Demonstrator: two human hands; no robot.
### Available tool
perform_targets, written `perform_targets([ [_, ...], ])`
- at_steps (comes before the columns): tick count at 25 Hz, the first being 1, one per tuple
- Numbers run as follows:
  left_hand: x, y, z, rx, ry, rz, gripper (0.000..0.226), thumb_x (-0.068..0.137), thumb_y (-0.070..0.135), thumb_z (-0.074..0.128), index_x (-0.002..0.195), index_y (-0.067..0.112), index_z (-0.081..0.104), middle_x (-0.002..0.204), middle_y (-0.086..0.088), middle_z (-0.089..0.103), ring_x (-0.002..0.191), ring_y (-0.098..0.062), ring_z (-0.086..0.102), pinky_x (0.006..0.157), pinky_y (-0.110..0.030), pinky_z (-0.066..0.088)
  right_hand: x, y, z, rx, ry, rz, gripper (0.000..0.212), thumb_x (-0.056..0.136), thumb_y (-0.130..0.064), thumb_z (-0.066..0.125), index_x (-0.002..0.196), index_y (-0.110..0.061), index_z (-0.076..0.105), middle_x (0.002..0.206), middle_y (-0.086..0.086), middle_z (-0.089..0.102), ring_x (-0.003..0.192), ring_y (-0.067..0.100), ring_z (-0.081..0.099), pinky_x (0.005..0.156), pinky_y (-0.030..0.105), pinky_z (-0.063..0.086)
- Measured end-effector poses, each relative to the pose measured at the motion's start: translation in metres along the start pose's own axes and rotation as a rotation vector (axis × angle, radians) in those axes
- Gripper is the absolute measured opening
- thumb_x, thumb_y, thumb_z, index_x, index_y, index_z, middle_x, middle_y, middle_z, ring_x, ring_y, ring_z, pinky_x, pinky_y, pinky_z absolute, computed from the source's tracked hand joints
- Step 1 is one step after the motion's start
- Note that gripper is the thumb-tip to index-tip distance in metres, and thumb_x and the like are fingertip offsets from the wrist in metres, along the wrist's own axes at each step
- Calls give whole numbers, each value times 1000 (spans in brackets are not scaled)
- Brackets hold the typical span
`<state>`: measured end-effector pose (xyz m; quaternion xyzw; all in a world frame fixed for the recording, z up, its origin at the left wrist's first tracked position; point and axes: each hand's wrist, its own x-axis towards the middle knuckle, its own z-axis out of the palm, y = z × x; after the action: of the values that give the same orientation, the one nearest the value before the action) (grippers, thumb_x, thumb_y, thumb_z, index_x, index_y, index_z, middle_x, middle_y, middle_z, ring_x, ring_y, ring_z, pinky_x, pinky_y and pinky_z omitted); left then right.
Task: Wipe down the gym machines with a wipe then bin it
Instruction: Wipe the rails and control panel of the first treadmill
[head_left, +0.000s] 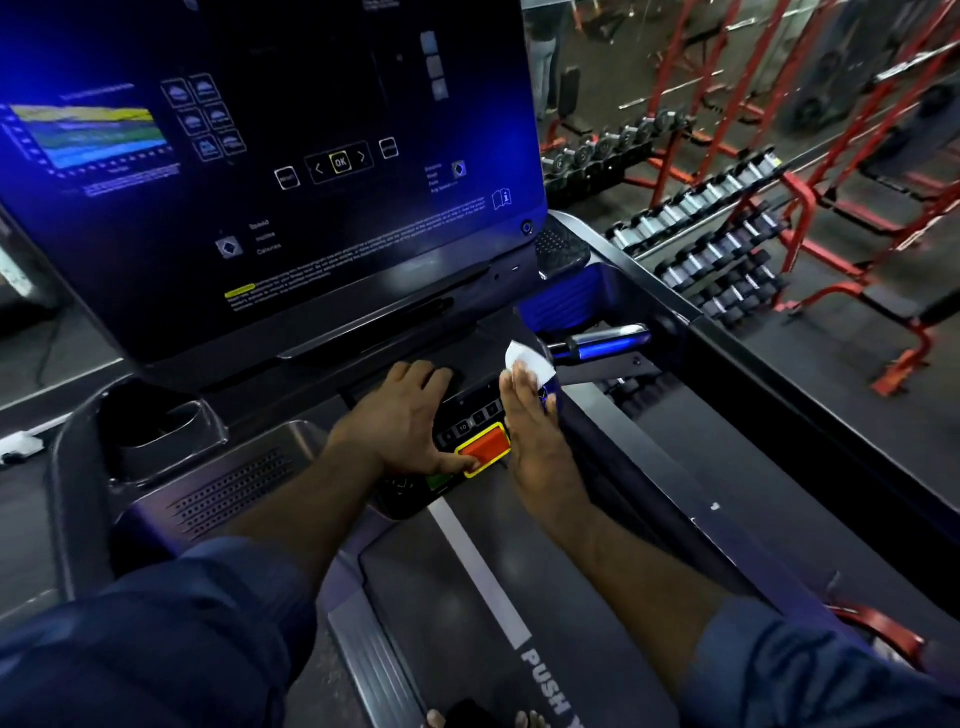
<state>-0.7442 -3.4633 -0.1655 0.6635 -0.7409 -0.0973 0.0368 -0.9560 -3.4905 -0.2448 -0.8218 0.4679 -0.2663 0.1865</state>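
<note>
Centre frame, the treadmill console (218, 493) carries everything: the big tilted screen (291, 156) rises from its upper-left part, and a red stop button (485, 448) sits at the middle. The left hand (402, 423) lies flat on the control panel, and just right of it the right hand (530, 436) presses a white wipe (530, 361) against the console's edge.

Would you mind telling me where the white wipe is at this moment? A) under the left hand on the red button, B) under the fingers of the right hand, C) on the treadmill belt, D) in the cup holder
B: the white wipe sticks out from under the fingers of the right hand, pressed flat at the right of the treadmill console, while the left hand rests bare.
</note>
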Motion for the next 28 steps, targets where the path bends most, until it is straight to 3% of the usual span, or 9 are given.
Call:
perform_targets([
  [3,-1,-1,-1,-22,-6,-3,122,58,95,67,152,25,33,148,1,40,137,-22,32,115,-45,42,-47,1,-10,114,-174,-11,71,97,3,37,164,-13,19,172,0,11,160,12,3,130,43,2],
  [6,1,-8,2,-88,-1,-14,120,60,95,64,153,23,36,148,1,42,137,-21,33,115,-44,42,-15,-1,-18,257,-45,120,51,114,-27,22,163,-11,24,171,5,17,157,7,10,127,21,6],
  [7,1,-8,3,-110,16,-16,118,62,94,65,152,23,38,147,1,42,136,-21,34,116,-43,42,7,-3,-18,266,17,209,51,115,-25,27,163,-9,23,171,6,17,156,9,13,125,19,10],
  [9,4,-13,4,-154,54,-10,112,65,90,67,150,22,41,144,0,44,134,-21,35,116,-40,40,20,-4,-2,147,68,233,55,112,-18,32,165,-14,17,173,1,14,158,13,16,129,37,17],
  [11,3,-12,3,-167,69,5,111,65,90,66,148,20,43,141,-1,45,131,-22,37,115,-41,41,-3,-4,5,203,-25,217,54,112,-22,32,165,-23,22,172,-5,22,157,15,22,129,49,19],
  [13,2,-11,2,-160,52,6,113,64,91,62,148,18,42,141,-1,43,131,-22,37,114,-43,43,-32,-1,-1,208,-41,126,64,106,0,36,165,-17,20,172,-2,21,158,16,21,128,54,16],
  [18,3,-10,0,-146,40,16,103,69,84,67,145,18,42,141,-1,42,131,-23,36,110,-43,45,12,-22,-1,248,142,355,70,105,7,36,166,-16,11,173,-2,13,159,17,15,128,25,7],
  [22,2,-10,1,-161,65,14,98,71,79,70,143,17,46,140,-3,45,130,-25,39,109,-44,47,-54,-21,-1,133,-48,36,71,99,12,36,165,-10,17,174,-4,8,160,17,9,130,33,8],
  [28,5,-6,-4,-118,15,-20,103,76,77,71,152,16,38,148,-3,40,137,-22,33,112,-41,42,-9,2,-2,256,-34,260,64,108,0,31,165,-18,9,173,-4,1,160,13,0,131,40,3],
])
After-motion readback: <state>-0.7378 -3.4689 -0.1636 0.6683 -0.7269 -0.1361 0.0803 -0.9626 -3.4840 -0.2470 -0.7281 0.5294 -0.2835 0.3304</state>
